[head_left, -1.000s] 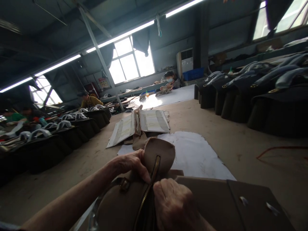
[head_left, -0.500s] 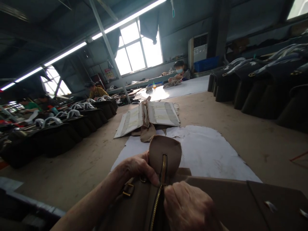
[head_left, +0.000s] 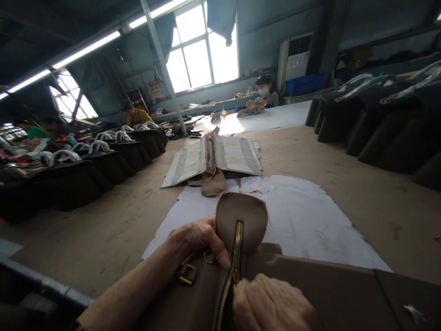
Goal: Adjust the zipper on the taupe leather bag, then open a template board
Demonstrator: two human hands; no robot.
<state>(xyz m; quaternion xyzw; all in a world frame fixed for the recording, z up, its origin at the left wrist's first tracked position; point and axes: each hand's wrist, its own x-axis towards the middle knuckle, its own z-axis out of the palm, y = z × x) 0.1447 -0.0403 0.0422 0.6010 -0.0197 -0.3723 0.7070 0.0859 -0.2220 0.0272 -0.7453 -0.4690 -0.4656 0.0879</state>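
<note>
A taupe handbag point(head_left: 193, 301) lies in front of me, with a gold-toothed zipper point(head_left: 225, 294) running up its middle to a rounded end tab point(head_left: 241, 207). My left hand point(head_left: 203, 239) grips the bag just left of the zipper, thumb pressed beside the teeth and fingers hidden behind the tab. Closed at the zipper slider point(head_left: 235, 276), my right hand point(head_left: 272, 303) pinches the zipper pull, which is mostly covered by the fingers. Below the slider the teeth are parted. A gold buckle point(head_left: 188, 274) and a ring point(head_left: 208, 257) sit left of my left thumb.
A second, opened-out bag piece point(head_left: 237, 156) with pale panels lies ahead, by the white paper sheet point(head_left: 303, 216). Dark bags with wrapped handles line the left point(head_left: 79, 177) and right point(head_left: 379, 119) of the table. Other people point(head_left: 267, 94) work in the background.
My right hand has drawn the zipper slider a little toward me, away from the end tab. The left hand keeps its hold. The camera view has tipped down slightly.
</note>
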